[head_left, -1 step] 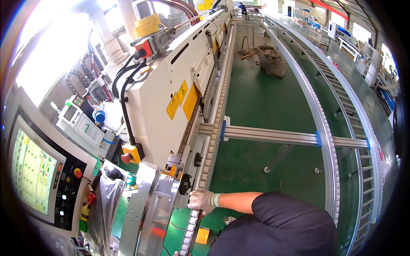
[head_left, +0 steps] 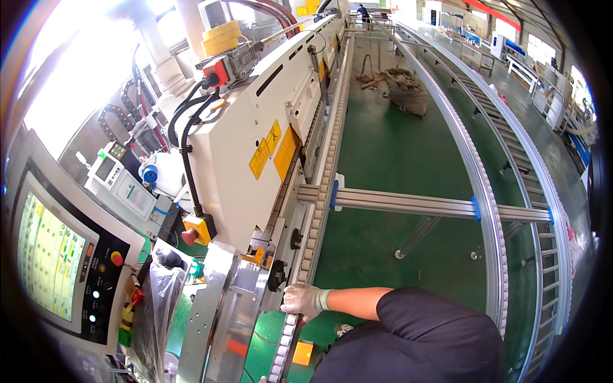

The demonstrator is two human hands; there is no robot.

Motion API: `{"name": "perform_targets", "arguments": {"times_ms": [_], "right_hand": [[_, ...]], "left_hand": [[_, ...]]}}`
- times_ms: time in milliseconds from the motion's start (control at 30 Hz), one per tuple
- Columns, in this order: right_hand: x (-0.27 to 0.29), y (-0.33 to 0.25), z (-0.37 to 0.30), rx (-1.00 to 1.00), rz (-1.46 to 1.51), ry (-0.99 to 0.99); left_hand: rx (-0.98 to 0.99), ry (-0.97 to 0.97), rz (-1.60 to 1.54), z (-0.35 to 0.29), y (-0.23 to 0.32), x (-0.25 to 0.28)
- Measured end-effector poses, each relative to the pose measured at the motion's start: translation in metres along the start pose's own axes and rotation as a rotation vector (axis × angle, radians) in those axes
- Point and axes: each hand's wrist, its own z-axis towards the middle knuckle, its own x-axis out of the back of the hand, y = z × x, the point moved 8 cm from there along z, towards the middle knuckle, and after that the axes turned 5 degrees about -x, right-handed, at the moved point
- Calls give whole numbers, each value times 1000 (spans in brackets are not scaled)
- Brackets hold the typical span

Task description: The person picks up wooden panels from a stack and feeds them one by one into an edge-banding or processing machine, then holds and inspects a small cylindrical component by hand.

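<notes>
My right hand (head_left: 306, 301), in a pale glove with a green-tinged cuff, lies across the narrow roller rail (head_left: 284, 348) at lower centre. Its fingers are bent over the rail's left side and grip it; the fingertips are partly hidden. A black knob (head_left: 277, 275) on the machine sits just beyond them. At the lower edge only a sliver of my gloved left hand (head_left: 263, 380) shows beside the same rail, its fingers out of sight. A metal machine bed (head_left: 233, 319) runs along the left of the rail.
A long cream machine (head_left: 223, 166) stretches away at left. Nearer stand a control panel (head_left: 54, 255) with a lit screen and an emergency-stop box (head_left: 199, 228). An aluminium crossbeam (head_left: 408, 202) joins the rails. A large sack (head_left: 405, 92) stands on the green floor; a person (head_left: 363, 13) is far off.
</notes>
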Motion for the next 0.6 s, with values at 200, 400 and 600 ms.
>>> {"name": "perform_targets", "arguments": {"times_ms": [200,400,600], "right_hand": [[-2,2,-1,17,-6,22],[1,-1,1,18,-8,5],[-1,2,-1,2,-7,8]], "left_hand": [[25,-59,39,2,2,0],[7,1,31,-2,-8,-7],[-6,-4,23,0,-7,-8]]}}
